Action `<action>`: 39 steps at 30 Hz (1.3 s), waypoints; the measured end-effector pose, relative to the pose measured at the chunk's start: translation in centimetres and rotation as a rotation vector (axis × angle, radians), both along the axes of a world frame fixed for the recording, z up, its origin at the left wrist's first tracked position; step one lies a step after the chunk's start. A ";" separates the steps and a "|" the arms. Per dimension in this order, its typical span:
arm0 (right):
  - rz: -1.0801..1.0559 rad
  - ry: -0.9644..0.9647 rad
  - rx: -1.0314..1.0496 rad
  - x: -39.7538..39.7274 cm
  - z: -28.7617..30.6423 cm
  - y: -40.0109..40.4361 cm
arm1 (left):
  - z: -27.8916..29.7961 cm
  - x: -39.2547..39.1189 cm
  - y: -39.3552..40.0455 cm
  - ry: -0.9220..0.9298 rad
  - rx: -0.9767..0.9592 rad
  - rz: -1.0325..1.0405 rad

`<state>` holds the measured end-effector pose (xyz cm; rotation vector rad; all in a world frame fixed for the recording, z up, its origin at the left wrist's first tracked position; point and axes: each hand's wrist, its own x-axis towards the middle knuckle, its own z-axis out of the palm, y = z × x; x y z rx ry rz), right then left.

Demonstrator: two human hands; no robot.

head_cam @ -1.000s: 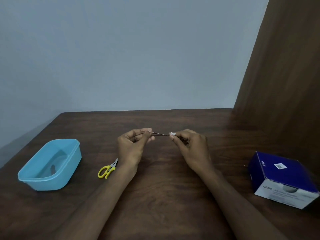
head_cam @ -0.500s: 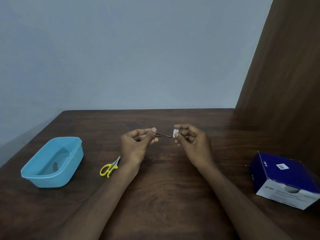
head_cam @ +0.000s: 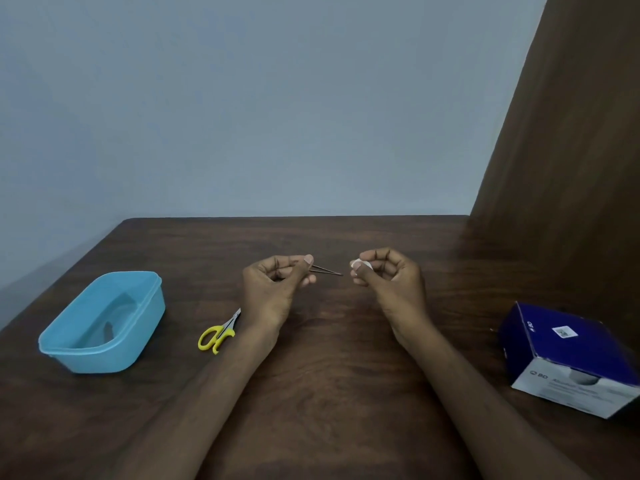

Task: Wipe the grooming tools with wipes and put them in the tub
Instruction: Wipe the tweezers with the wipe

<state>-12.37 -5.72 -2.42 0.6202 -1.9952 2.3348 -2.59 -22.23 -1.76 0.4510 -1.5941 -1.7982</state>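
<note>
while both forearms reach out over the dark wooden surface, the left hand is curled closed around one end of a thin pair of tweezers, pinching it between the thumb and the fingers. the tweezers stick out to the right, roughly level, tips pointing toward the other hand and stopping just short of it. the right hand is closed too, its fingers pinching a small white wipe that peeks out at the thumb. wipe and tweezer tips sit near each other but apart, a small gap between them, both held up off the wood.

off to the left, near the edge, a light blue tub stands open. something dark lies at its bottom, though i cannot make out what it is. between the tub and the left wrist, a small pair of scissors with yellow handles lies flat, blades angled up and away toward the hand, not touching the tub.

far to the right, well apart from the hands, a dark blue box with a white front panel rests at an angle. a grey wall rises behind, and a brown wooden panel stands along the right side.
</note>
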 end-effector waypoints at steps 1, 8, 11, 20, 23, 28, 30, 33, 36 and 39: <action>0.005 -0.014 0.004 0.0 0.0 0.0 | 0.0 0.0 0.0 0.000 -0.002 0.001; -0.166 0.153 0.237 -0.1 0.0 0.4 | 0.0 0.2 0.2 -0.006 -0.032 -0.008; -0.178 0.238 0.322 0.2 0.1 0.3 | 0.3 0.3 0.6 0.013 -0.033 -0.046; 0.043 0.457 0.374 1.8 0.3 -0.3 | 0.3 0.4 0.4 0.047 -0.023 -0.091; -0.032 0.493 0.376 1.5 0.4 0.0 | 0.1 0.2 0.4 0.023 -0.050 -0.095; 0.141 0.205 0.210 0.8 0.6 0.1 | 0.1 0.3 0.5 -0.011 -0.129 -0.104; 0.193 0.122 0.133 0.9 0.7 0.1 | 0.0 0.4 0.5 -0.021 -0.142 -0.111; 0.235 0.015 0.078 0.9 0.5 0.1 | -0.2 0.5 0.5 -0.053 -0.264 -0.141; 0.228 -0.055 0.077 0.7 0.4 0.2 | -0.3 0.6 0.8 -0.103 -0.446 -0.196; 0.207 -0.076 0.075 0.5 0.3 0.2 | -0.3 0.6 0.9 -0.120 -0.461 -0.196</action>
